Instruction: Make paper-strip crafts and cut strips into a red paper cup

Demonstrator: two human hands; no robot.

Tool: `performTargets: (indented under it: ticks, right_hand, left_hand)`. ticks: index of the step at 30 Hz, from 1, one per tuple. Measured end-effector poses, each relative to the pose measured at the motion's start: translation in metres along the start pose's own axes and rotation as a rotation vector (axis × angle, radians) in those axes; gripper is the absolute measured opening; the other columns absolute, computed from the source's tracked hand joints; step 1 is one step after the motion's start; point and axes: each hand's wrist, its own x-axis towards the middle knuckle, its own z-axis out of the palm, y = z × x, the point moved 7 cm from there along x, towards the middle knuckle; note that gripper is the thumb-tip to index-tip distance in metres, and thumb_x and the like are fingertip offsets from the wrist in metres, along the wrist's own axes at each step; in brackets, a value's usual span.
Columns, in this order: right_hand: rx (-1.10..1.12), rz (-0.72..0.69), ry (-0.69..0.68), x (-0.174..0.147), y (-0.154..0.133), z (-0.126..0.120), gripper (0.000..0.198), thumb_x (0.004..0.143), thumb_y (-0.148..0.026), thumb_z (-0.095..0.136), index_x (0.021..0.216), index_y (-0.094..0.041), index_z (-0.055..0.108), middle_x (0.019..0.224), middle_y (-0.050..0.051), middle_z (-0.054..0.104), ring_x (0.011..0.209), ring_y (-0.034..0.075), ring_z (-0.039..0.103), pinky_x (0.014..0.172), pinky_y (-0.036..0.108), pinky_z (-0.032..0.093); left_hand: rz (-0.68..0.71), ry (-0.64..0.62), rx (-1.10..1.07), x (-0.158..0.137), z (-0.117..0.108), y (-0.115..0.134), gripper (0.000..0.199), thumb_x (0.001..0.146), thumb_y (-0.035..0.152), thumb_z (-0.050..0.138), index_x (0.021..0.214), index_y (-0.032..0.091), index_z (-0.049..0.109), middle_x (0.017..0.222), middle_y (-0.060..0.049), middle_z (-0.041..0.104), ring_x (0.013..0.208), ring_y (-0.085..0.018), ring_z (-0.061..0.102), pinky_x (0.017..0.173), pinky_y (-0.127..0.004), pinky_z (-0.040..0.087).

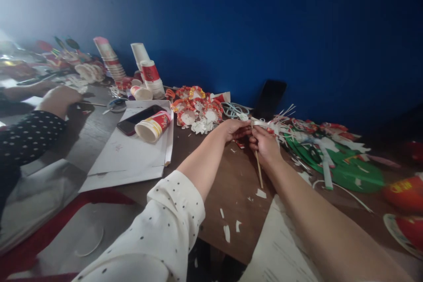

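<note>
A: What is the work lying on?

B: A brown table [228,185], its far edge running along a deep blue wall [297,31]. A dark phone-shaped slab [271,97] is leaning at that far edge. Stacked paper cups [152,77] are standing towards the far left, and crinkled red-and-white paper pieces [198,110] are lying in a heap between them and the hands.

A: And nearer?

B: A white flat box [128,158] is lying left of the hands, carrying a phone [137,120] and, just beside its near right corner, a toppled stack of cups [153,127]. White scraps [226,232] are dotting the table by its near edge, where a printed sheet [277,246] is lying too. A green sheet [360,174] is spreading out on the right, under paper bits. Another person's hand [61,99] is resting over the far left.

A: How are the wearer's hands standing?

B: The right hand [267,146] is closing its curled fingers around a thin stick [258,169], which is slanting down towards the table's near edge. The left hand [236,128] is meeting it at the stick's upper end, fingers bent; I cannot tell what exactly it is gripping. A white paper strip [260,124] is showing at the fingertips; whether it is going around the stick, I cannot tell.
</note>
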Motion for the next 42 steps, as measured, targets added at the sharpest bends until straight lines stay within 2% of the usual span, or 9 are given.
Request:
performTargets:
  ticks: [4, 11, 19, 28, 32, 36, 42]
  right_hand:
    - [0.023, 0.004, 0.001, 0.002, 0.001, -0.001, 0.023, 0.063, -0.019, 0.072, 0.085, -0.019, 0.065, 0.067, -0.004, 0.053, 0.047, 0.002, 0.041, 0.034, 0.011, 0.020]
    - [0.020, 0.009, 0.040, 0.001, 0.001, -0.002, 0.027, 0.064, -0.020, 0.072, 0.090, -0.019, 0.065, 0.065, -0.005, 0.051, 0.047, 0.003, 0.041, 0.034, 0.012, 0.021]
    - [0.040, 0.006, 0.005, 0.000, -0.002, 0.000, 0.030, 0.063, -0.019, 0.073, 0.092, -0.019, 0.065, 0.065, -0.006, 0.050, 0.047, 0.003, 0.041, 0.034, 0.012, 0.021]
    - [-0.064, -0.030, 0.038, 0.000, -0.001, -0.006, 0.038, 0.061, -0.025, 0.073, 0.097, -0.018, 0.067, 0.060, -0.006, 0.048, 0.048, 0.004, 0.042, 0.036, 0.014, 0.022]
    - [-0.184, -0.069, 0.087, -0.001, -0.001, -0.009, 0.040, 0.064, -0.031, 0.069, 0.101, -0.018, 0.068, 0.055, -0.006, 0.048, 0.047, 0.006, 0.043, 0.038, 0.016, 0.026]
    - [-0.434, -0.146, 0.104, 0.000, -0.005, -0.013, 0.042, 0.072, -0.036, 0.061, 0.109, -0.018, 0.068, 0.048, -0.005, 0.047, 0.042, 0.010, 0.042, 0.040, 0.021, 0.031]
    - [-0.856, -0.324, 0.050, -0.001, -0.018, -0.008, 0.030, 0.079, -0.031, 0.048, 0.089, -0.016, 0.071, 0.051, 0.000, 0.055, 0.048, 0.015, 0.049, 0.049, 0.026, 0.038]
  left_hand:
    - [-0.004, -0.020, 0.070, -0.001, 0.001, 0.000, 0.014, 0.087, 0.009, 0.053, 0.075, 0.009, 0.060, 0.065, -0.004, 0.064, 0.060, -0.008, 0.061, 0.061, -0.017, 0.049]
    - [0.030, -0.022, 0.102, 0.004, -0.001, 0.000, 0.010, 0.084, 0.007, 0.056, 0.076, 0.009, 0.062, 0.066, -0.003, 0.064, 0.061, -0.007, 0.061, 0.064, -0.017, 0.048]
    - [0.036, -0.111, 0.062, 0.005, 0.001, -0.002, 0.005, 0.082, 0.008, 0.060, 0.077, 0.009, 0.063, 0.067, -0.003, 0.064, 0.061, -0.007, 0.061, 0.065, -0.017, 0.047]
    - [0.033, -0.039, 0.117, 0.005, 0.000, -0.002, 0.008, 0.082, 0.007, 0.060, 0.075, 0.009, 0.063, 0.064, -0.003, 0.064, 0.060, -0.008, 0.062, 0.066, -0.019, 0.051]
    - [0.035, -0.014, 0.161, 0.006, 0.000, -0.002, 0.006, 0.079, 0.006, 0.063, 0.074, 0.010, 0.064, 0.064, -0.004, 0.064, 0.060, -0.008, 0.062, 0.069, -0.020, 0.052]
    - [0.060, -0.016, 0.171, 0.004, 0.004, -0.001, 0.010, 0.078, 0.003, 0.062, 0.070, 0.009, 0.063, 0.060, -0.004, 0.063, 0.059, -0.009, 0.061, 0.068, -0.021, 0.054]
    - [0.055, 0.076, 0.308, -0.006, 0.007, 0.002, 0.015, 0.076, 0.007, 0.067, 0.063, 0.009, 0.059, 0.053, -0.001, 0.059, 0.051, -0.008, 0.056, 0.062, -0.022, 0.053]
